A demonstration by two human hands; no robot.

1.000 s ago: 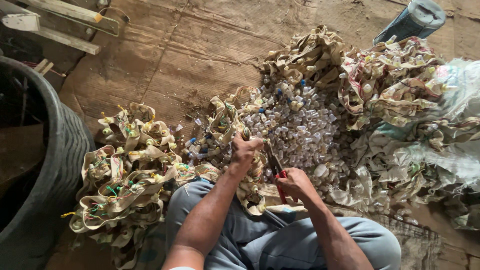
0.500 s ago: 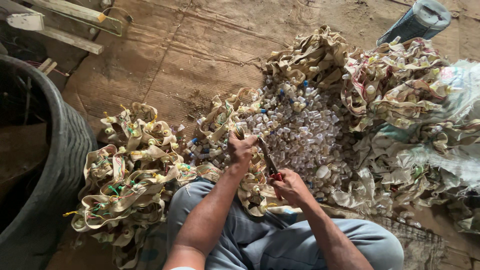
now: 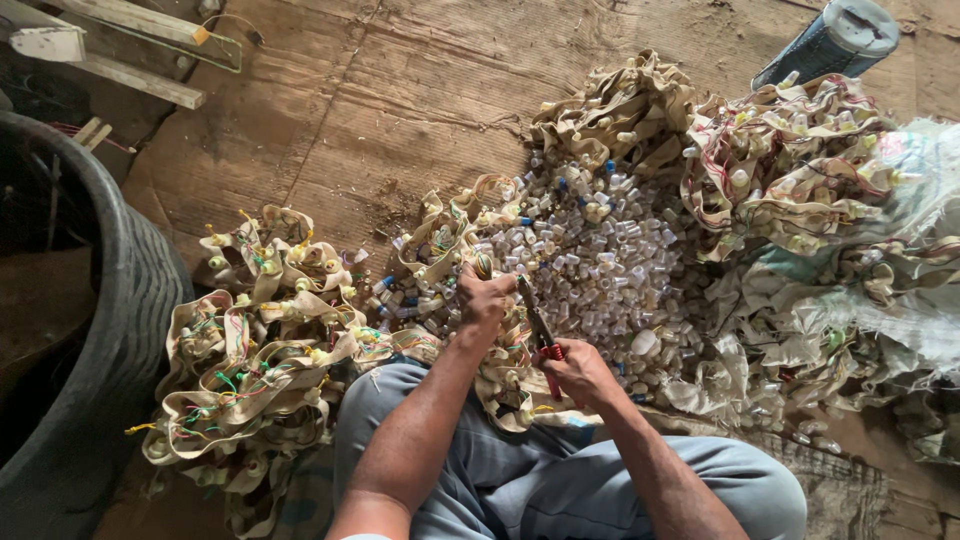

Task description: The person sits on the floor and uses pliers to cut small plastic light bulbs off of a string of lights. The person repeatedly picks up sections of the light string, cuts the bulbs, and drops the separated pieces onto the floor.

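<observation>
Brown cardboard floor holds a heap of small plastic caps.

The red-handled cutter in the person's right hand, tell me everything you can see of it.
The red-handled metal cutter is a small plier-like tool with dark metal blades and red grips that show a coiled spring between them. The right hand wraps the grips, over the person's lap. It is tilted, blades pointing up and left toward the beige fabric strip pinched in the left hand. The blade tips sit beside that hand; whether they bite the strip cannot be told.
</observation>
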